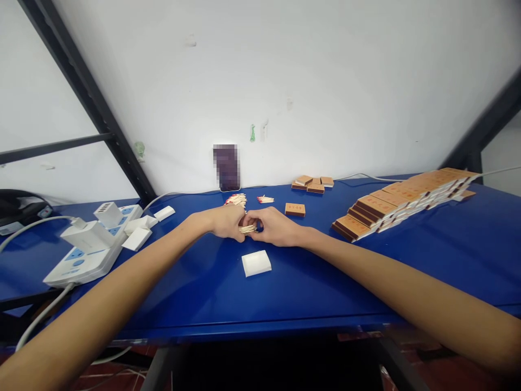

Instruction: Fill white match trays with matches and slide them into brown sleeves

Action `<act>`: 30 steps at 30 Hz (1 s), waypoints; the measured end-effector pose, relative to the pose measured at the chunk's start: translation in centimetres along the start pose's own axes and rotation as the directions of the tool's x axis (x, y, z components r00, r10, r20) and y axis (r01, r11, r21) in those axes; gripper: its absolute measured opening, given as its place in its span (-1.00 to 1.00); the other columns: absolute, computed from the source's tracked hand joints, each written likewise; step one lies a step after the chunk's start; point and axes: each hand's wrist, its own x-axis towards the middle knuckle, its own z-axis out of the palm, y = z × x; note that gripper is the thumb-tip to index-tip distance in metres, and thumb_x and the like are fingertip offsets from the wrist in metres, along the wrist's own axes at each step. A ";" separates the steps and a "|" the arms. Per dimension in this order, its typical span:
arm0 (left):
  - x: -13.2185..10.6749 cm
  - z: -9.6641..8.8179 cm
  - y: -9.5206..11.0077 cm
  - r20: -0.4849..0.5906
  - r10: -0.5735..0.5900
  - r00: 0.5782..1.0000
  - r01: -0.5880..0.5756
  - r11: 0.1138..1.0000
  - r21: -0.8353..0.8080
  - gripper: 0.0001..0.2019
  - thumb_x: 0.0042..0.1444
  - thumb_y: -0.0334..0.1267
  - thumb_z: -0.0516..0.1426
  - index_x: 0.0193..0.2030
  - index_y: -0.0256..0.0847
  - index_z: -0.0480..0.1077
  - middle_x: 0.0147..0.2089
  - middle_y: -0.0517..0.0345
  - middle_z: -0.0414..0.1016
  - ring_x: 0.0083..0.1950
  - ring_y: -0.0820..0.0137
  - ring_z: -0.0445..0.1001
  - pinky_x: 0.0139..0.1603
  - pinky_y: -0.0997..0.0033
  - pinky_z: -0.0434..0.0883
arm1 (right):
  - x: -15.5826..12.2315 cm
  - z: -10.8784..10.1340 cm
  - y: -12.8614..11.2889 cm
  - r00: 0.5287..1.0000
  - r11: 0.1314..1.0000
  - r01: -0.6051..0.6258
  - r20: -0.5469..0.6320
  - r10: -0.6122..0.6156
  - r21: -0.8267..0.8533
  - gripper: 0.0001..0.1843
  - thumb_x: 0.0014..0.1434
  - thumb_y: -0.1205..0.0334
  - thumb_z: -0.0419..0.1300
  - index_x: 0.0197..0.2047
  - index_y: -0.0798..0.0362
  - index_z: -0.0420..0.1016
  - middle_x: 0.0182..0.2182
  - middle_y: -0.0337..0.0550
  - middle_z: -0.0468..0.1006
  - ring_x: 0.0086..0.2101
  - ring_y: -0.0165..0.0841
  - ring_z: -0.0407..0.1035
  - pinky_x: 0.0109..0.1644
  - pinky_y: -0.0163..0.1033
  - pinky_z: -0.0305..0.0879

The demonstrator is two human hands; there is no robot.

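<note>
Between my two hands is a bundle of matches (247,229), their pale stick ends facing me. My left hand (228,221) closes on the bundle from the left. From the right, my right hand (275,225) curls its thumb and fingers against the same matches. The match heads are hidden behind my fingers. Just beyond my left hand lies a pile of red-tipped matches (236,200), with a smaller group of matches (266,199) to its right. A white matchbox tray (256,263) lies on the blue table in front of my hands.
One matchbox (295,209) lies right of my hands, several matchboxes (312,184) behind it. A long stepped stack of matchboxes (391,203) fills the right side. At left are white trays (137,239) and a power strip (87,266). A phone (228,167) leans on the wall.
</note>
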 end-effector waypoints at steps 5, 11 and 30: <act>-0.1 0.1 -0.1 -0.016 0.006 1.000 -0.006 1.000 -0.023 -0.85 -0.21 -0.25 0.14 -0.60 -0.22 0.23 -0.62 0.31 0.17 -0.58 0.52 0.09 -0.53 0.42 0.02 | 0.1 0.0 -0.1 1.000 0.999 0.025 0.003 -0.024 -0.041 -0.78 -0.01 0.48 0.21 -0.25 0.10 0.43 -0.35 -0.23 0.55 -0.39 -0.45 0.35 -0.29 -0.35 0.20; 0.0 0.1 -0.2 -0.036 0.018 0.999 -0.018 1.000 -0.007 -0.83 -0.22 -0.25 0.14 -0.62 -0.21 0.19 -0.64 0.31 0.14 -0.59 0.52 0.07 -0.55 0.42 0.01 | 0.2 0.0 -0.1 0.999 0.997 0.043 0.009 -0.042 -0.063 -0.81 0.00 0.46 0.20 -0.26 0.09 0.44 -0.40 -0.24 0.52 -0.43 -0.46 0.32 -0.33 -0.35 0.17; -0.1 -0.2 -0.2 -0.016 0.031 0.999 -0.031 1.000 -0.004 -0.74 -0.18 -0.22 0.17 -0.62 -0.20 0.11 -0.63 0.31 0.10 -0.59 0.52 0.05 -0.55 0.42 0.01 | 0.3 -0.3 -0.3 1.000 1.000 -0.004 0.012 0.005 -0.008 -0.81 0.01 0.44 0.23 -0.24 0.10 0.45 -0.37 -0.22 0.55 -0.39 -0.44 0.37 -0.29 -0.34 0.22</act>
